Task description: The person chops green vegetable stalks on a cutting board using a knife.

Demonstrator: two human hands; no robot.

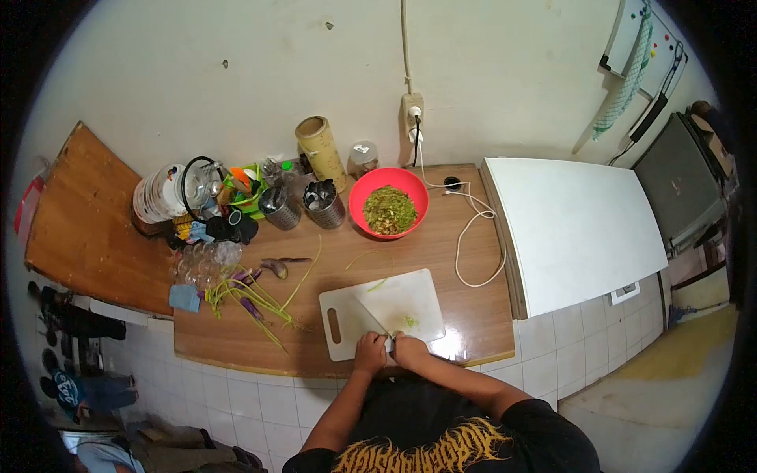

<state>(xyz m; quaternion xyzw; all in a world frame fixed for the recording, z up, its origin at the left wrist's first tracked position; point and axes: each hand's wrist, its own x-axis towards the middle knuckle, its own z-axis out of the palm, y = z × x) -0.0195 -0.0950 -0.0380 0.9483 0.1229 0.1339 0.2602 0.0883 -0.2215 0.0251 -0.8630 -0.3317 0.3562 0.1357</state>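
My right hand (410,351) is closed around the handle of a knife (374,316), whose blade lies diagonally over a white cutting board (359,294). Beside it, my left hand (371,351) is closed on green long beans (389,340), of which only a short bit shows at the fingers. Small chopped green pieces (410,322) lie on the board in front of my right hand. A red bowl (357,189) behind the board holds a heap of chopped green and brownish pieces.
Uncut long beans (268,301) and purple eggplants (251,308) lie left of the board. Metal utensil holders (324,206), a bamboo tube (322,150) and dishes (162,193) stand behind. A white cable (459,256) curls at right. Other people (102,390) are at lower left.
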